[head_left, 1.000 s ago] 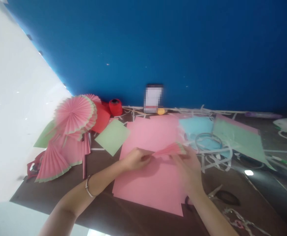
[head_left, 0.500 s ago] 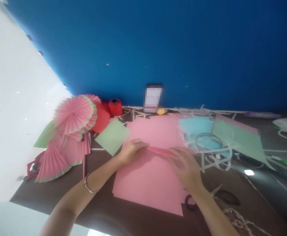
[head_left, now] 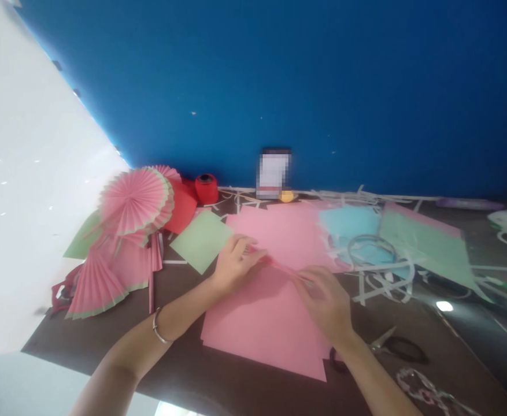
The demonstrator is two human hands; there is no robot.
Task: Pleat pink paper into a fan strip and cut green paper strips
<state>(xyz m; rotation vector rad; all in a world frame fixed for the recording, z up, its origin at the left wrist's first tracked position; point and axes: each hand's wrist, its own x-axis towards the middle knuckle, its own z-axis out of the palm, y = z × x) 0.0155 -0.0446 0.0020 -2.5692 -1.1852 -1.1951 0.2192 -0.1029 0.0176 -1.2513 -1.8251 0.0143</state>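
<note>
A narrow folded strip of pink paper (head_left: 281,267) stretches between my two hands, tilted down to the right, over a stack of pink paper sheets (head_left: 262,329). Its left end is pinched in my left hand (head_left: 236,263), fingers curled round it. My right hand (head_left: 325,297) grips the other end between thumb and fingers. A pair of scissors (head_left: 383,341) lies on the dark table, just right of my right wrist, which partly hides it. Left of my left hand is a light green sheet (head_left: 202,240).
Pleated pink fans with green edges (head_left: 134,199) are piled at the left, beside a red roll (head_left: 206,189). A blue sheet (head_left: 348,219), white paper strips (head_left: 378,283) and a green sheet (head_left: 430,245) lie at the right. A phone (head_left: 273,173) leans against the blue wall (head_left: 279,75).
Both hands have closed more firmly on the folded pink strip. It is lifted and tilted, with the left end higher. The view has shifted slightly.
</note>
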